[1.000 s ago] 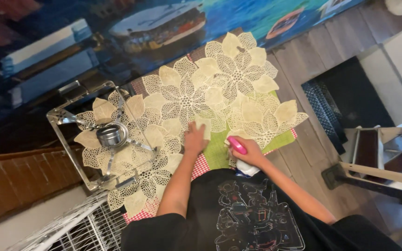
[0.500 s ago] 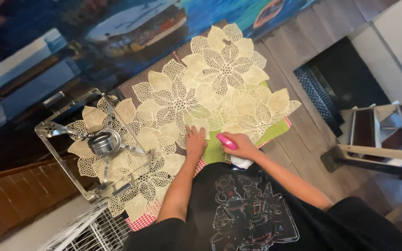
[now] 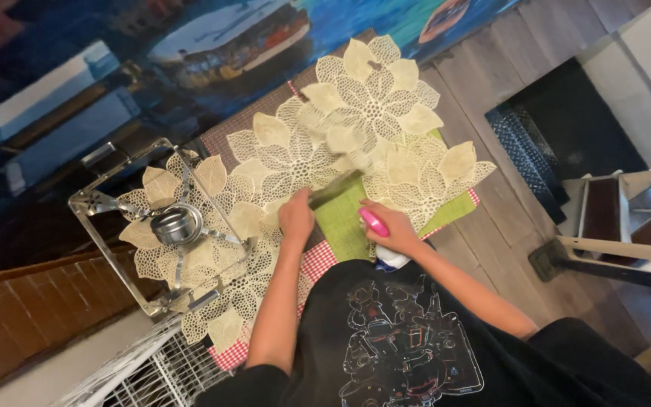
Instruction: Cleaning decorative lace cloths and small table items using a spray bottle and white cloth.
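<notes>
Left hand (image 3: 296, 218) pinches the lace placemat (image 3: 318, 154), lifting its edge toward 1 o'clock; right hand (image 3: 389, 230) grips a pink-topped spray bottle (image 3: 374, 223). I'd peel slowly, spraying the green mat (image 3: 348, 222) evenly.

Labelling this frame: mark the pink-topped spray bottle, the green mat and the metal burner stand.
pink-topped spray bottle (image 3: 374, 223), head view, on its pink nozzle head.
green mat (image 3: 344, 218), head view, on the bare part between the hands.
metal burner stand (image 3: 177, 224), head view, on its round centre cup.
</notes>
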